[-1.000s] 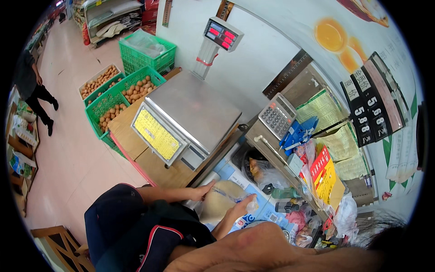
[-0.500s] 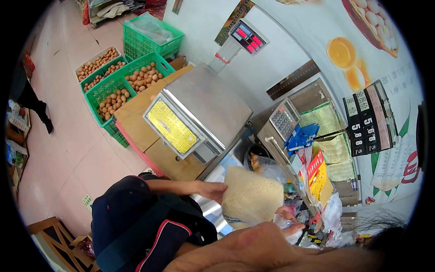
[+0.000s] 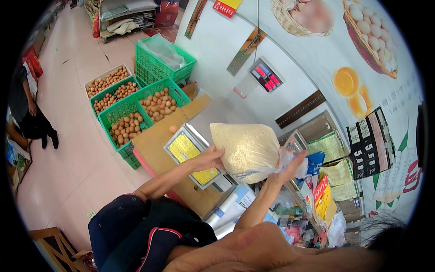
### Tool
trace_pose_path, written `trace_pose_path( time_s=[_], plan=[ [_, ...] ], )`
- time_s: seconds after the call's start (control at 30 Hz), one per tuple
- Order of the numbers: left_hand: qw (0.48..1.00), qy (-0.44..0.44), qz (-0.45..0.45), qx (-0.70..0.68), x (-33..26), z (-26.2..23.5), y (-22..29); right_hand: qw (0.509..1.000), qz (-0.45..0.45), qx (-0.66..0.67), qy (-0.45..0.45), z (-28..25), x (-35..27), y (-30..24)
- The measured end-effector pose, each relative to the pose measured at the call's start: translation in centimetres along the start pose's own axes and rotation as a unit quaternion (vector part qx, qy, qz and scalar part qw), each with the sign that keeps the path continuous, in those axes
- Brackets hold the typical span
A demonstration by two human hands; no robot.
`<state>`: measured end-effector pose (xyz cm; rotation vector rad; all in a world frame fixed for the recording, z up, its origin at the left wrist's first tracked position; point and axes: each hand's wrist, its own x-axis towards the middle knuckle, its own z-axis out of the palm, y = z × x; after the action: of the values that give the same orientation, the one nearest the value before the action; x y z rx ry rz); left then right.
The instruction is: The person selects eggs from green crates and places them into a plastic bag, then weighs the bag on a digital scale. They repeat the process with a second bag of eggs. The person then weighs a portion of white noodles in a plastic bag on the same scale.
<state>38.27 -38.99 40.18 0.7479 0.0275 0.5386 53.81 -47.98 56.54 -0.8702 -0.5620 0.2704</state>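
We held a bulging clear plastic bag of pale, fine-grained goods in both hands, over the near right part of a flat grey metal scale platform; we could not tell whether its underside touched the metal. Our bare left hand held the bag's left side, its fingers drawn close to the plastic and partly hidden. Our bare right hand was closed around the loose, gathered plastic at the bag's right end.

Our left forearm slanted up and rightward from a dark navy sleeve, its hand covering part of the scale's yellow printed label. Our right forearm rose from the lower edge, the hand tipped up and to the right.

The bag hid part of the platform, and just behind our right hand a grey calculator was partly blocked, with a bright blue object beside it. Beyond the platform stood a grey display with red digits. To the left, one brown egg lay on a tan wooden counter, near a green plastic crate of brown eggs. Farther left, a person in dark clothes stood on the pink tiled floor.
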Motion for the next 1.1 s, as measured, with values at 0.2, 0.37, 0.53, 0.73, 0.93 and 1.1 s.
trace_pose_path(
  time_s=[0.2, 0.37, 0.53, 0.73, 0.93, 1.1],
  plan=[
    [0.999, 0.047, -0.02, 0.003, 1.0, -3.4, 2.0, 0.998, 0.023, -0.038, 0.053, 2.0, 2.8, 6.5],
    [0.994, 0.093, -0.049, 0.019, 1.6, -5.7, 1.8, 0.991, 0.061, -0.047, 0.106, 6.1, 3.3, 8.0],
    [0.986, 0.075, -0.055, 0.135, 2.0, -5.6, 2.9, 0.99, 0.052, -0.015, 0.127, 4.4, 6.1, 9.7],
    [0.859, 0.088, 0.075, 0.499, 0.4, -5.2, 7.3, 0.992, 0.061, -0.019, 0.105, 1.7, 7.1, 11.2],
    [0.733, 0.054, 0.302, 0.608, 5.3, 3.4, 11.3, 0.994, 0.106, 0.015, -0.005, 3.5, 4.6, 10.9],
    [0.688, -0.031, 0.301, 0.659, 9.6, 4.0, 8.8, 0.985, 0.042, -0.123, -0.11, 1.9, 4.4, 7.3]
  ],
)
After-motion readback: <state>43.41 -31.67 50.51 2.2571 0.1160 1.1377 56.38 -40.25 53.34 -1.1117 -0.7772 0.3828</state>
